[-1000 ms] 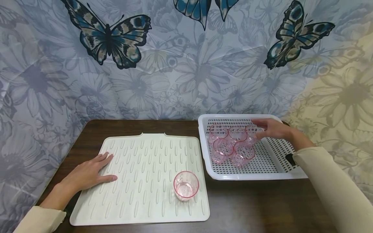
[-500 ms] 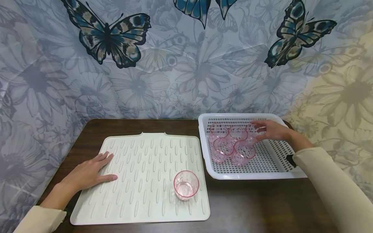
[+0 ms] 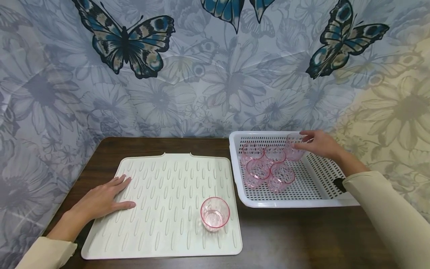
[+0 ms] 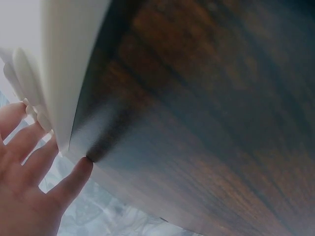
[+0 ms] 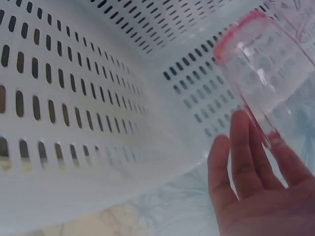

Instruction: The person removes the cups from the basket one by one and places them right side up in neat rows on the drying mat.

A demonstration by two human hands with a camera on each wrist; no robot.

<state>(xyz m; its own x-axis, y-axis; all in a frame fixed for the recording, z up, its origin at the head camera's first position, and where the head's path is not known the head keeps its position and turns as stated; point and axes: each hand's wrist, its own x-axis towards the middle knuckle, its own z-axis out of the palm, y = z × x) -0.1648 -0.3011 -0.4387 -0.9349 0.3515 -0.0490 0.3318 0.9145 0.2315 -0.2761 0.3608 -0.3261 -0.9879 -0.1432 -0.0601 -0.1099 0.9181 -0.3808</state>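
My right hand (image 3: 319,144) pinches a pink-tinted drinking glass (image 3: 293,149) by its rim, over the back right of a white basket (image 3: 246,200). In the right wrist view the held glass (image 5: 268,64) tilts, with the fingertips at its edge. Several more pink glasses (image 3: 257,172) stand clustered inside the basket to the left of the held one. One pink-rimmed glass (image 3: 215,215) stands upright on the white ridged draining mat (image 3: 161,209), near its right front. On the mat's left edge rests my left hand (image 3: 105,198), fingers spread and holding nothing.
A dark wooden table (image 3: 279,235) bears both the mat and the basket, which sit side by side. Behind it hangs a butterfly-patterned cloth (image 3: 228,82). The basket has slotted side walls (image 5: 64,83).
My right hand has moved back and to the right, lifting one glass away from the cluster. The left hand and the glass on the mat have stayed put.
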